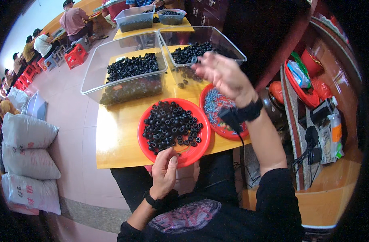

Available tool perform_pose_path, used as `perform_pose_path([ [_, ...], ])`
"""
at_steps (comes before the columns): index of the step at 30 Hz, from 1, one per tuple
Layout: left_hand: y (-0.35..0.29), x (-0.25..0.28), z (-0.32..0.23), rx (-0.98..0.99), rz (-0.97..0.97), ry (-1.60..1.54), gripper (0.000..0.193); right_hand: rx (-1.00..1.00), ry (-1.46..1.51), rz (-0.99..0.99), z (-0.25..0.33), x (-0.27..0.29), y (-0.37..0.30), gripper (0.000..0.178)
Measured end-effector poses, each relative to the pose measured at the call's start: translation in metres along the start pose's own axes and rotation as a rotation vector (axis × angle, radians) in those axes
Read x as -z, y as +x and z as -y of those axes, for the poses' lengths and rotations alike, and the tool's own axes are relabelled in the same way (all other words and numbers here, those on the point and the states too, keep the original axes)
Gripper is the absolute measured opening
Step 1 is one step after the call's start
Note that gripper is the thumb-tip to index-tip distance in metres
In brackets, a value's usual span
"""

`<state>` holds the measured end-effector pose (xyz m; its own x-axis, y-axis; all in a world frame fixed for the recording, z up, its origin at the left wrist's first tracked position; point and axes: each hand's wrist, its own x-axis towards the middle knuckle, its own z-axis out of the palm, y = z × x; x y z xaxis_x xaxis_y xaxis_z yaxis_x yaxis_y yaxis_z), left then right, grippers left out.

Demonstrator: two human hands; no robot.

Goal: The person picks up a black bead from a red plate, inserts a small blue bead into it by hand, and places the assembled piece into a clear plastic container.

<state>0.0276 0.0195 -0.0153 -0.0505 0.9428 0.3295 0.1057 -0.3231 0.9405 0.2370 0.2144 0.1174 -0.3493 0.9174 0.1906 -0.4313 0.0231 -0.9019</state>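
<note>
A red plate (204, 148) near the table's front edge bears a heap of small black rings (168, 123). At its near rim is my left hand (165, 171), thumb and fingers pressed together; what they pinch is too small to name. My right hand (224, 76) is raised by the right clear bin (233, 44), blurred by motion. A single dark ring (194, 59) shows at its fingertips, held or just loose, I cannot tell. Below that hand, a second red plate (229, 135) carries many tiny bluish and coloured bits, partly hidden by my wrist.
Left of that bin stands another clear bin (93, 80) with black rings. Smaller tubs (130, 24) sit farther back. White sacks (31, 161) are stacked on the floor at left; red stools (75, 56) and seated people lie beyond. Cables (309, 149) and a red basin (309, 94) are at right.
</note>
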Motion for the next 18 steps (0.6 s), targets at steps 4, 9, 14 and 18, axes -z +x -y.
perform_pose_path([
  [4,-0.003,0.005,0.009,-0.004,0.021,0.019,0.022,0.165,-0.411,-0.190,0.038,-0.033,-0.017,0.057],
  [9,-0.009,0.016,0.006,0.020,0.024,0.048,0.023,0.525,-0.587,-0.118,0.047,-0.109,-0.095,0.050],
  [14,-0.002,0.008,0.000,-0.053,0.061,0.135,0.021,0.641,-0.044,0.895,0.116,-0.051,-0.186,0.034],
  [18,-0.003,0.005,0.006,0.006,0.034,0.111,0.021,0.611,0.015,0.897,0.105,-0.031,-0.182,0.034],
])
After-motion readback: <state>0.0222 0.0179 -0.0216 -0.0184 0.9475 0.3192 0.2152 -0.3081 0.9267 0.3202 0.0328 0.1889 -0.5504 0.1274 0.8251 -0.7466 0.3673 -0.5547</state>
